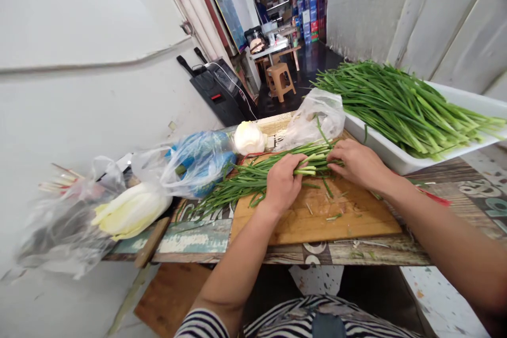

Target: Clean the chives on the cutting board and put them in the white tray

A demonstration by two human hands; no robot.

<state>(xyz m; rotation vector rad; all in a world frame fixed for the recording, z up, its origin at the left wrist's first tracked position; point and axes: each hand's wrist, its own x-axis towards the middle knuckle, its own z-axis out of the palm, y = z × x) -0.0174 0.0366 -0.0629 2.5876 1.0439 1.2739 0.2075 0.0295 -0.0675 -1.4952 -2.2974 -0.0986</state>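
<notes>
A loose bunch of garlic chives (241, 179) lies across a wooden cutting board (293, 224), green leaves pointing left and pale stalk ends to the right. My left hand (282, 177) is closed round the bunch near its stalk ends. At those ends my right hand (356, 162) has its fingers bent in a pinch on the chives; exactly which stalks it grips is partly hidden. Small bits of stalk are scattered on the board. Beyond my right hand, more garlic chives (396, 108) fill a white plastic tub (390, 162).
Behind the board stand a clear plastic bag (317, 116) and a white cabbage piece (249, 138). To the left are a bagged blue bundle (202, 161), a napa cabbage (134, 211) and a knife's wooden handle (152, 243) jutting past the table edge. A stool (280, 82) stands farther off.
</notes>
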